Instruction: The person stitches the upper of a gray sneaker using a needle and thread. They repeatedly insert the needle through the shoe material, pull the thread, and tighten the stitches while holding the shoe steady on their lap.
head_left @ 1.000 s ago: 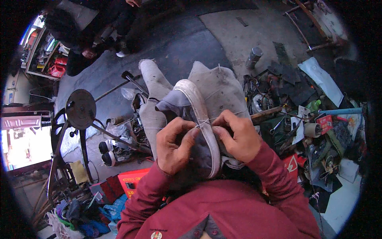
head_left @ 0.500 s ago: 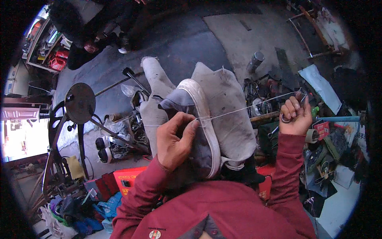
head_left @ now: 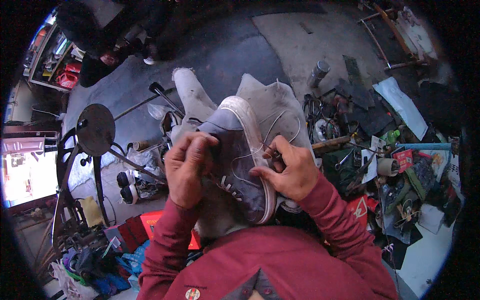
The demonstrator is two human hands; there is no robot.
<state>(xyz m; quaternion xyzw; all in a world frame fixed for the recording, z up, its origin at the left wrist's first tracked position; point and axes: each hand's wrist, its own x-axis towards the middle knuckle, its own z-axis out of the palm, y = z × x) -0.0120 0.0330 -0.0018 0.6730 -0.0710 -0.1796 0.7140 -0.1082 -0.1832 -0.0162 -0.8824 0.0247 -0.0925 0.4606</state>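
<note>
Right hand (head_left: 291,170) by shoe (head_left: 240,145) (thread (head_left: 242,157) loops across); 1 canister (head_left: 318,74) beyond.

Over there, the left hand (head_left: 187,167) curls beside a grey shoe (head_left: 227,131). The right hand (head_left: 290,169) meets its white sole (head_left: 248,121), near looping thread (head_left: 299,129).

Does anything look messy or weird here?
Yes. The jumble at the right looks messy: things lie crisscross over each other. The pale thread curls slack across the grey shoe, so it looks untidy. The shoe's white rim is smudged, and the grey cloth has dark specks, maybe dirt.
</note>
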